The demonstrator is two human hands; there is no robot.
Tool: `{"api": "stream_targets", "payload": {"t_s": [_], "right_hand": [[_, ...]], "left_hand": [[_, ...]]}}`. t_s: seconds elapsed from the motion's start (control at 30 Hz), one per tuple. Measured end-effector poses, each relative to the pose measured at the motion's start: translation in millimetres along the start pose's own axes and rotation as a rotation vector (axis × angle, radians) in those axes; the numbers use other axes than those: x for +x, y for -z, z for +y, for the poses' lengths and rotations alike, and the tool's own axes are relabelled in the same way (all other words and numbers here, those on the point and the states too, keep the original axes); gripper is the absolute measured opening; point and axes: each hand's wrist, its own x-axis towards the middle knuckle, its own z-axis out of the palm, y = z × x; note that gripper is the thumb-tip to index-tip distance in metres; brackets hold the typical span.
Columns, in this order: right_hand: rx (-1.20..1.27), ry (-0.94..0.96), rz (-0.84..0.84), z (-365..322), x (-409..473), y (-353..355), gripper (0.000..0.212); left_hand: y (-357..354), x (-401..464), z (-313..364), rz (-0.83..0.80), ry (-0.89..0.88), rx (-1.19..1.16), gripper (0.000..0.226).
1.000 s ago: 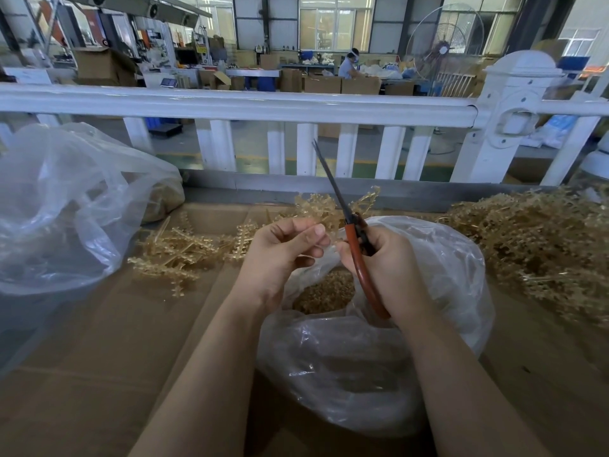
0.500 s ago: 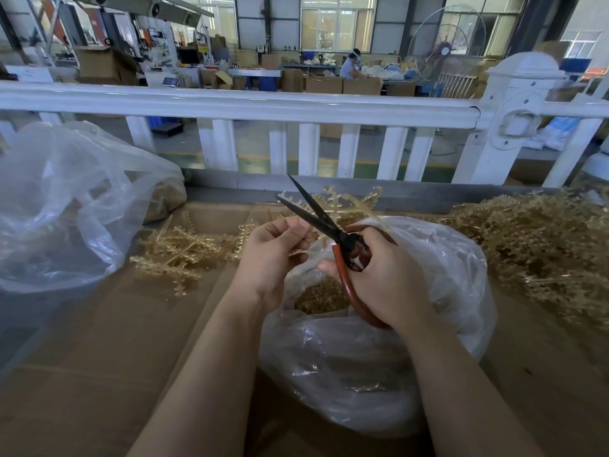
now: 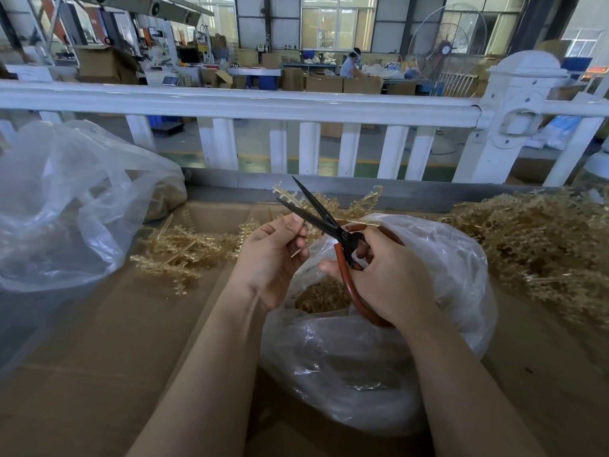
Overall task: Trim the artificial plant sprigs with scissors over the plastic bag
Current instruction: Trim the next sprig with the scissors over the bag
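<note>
Right hand (image 3: 389,278) grips red-handled scissors (image 3: 333,229), blades now parted around sprig (image 3: 290,196), up from shut a second ago. Left hand (image 3: 273,255) pinches sprig stem above plastic bag (image 3: 428,324). Probably ready to cut; trimmings should fall into bag.

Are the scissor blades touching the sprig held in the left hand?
Cannot tell. In the head view the open scissors straddle the sprig pinched by the left hand, but contact isn't plainly visible.
</note>
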Motion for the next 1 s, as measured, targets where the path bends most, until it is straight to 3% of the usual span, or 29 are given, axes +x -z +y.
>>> {"api": "stream_targets", "payload": {"t_s": [0.2,0.33,0.5,0.77,0.9,1.0], "right_hand": [[-0.001,-0.009,-0.024,1.5,-0.1,-3.2,0.075],[-0.061,-0.01,-0.024,-0.3,-0.4,-2.5,0.085],[-0.058,0.014,0.012,-2.6,-1.5,0.0,0.07],[-0.074,0.032,0.044,-4.3,-3.4,0.8,0.081],[-0.093,0.025,0.081,-5.0,-3.4,1.4,0.062],[-0.09,0.021,0.072,-3.1,-2.9,0.8,0.063]], "left_hand": [[1.6,0.7,-2.3,0.022,-0.048,0.016,0.038],[0.8,0.3,-3.0,0.021,-0.045,-0.029,0.024],[1.7,0.6,-2.8,0.011,-0.045,-0.024,0.01],[3.7,1.0,-3.0,0.004,-0.071,-0.012,0.009],[3.0,1.5,-2.0,0.016,-0.074,-0.017,0.009],[2.0,1.7,-1.7,0.05,-0.092,-0.016,0.007]]}}
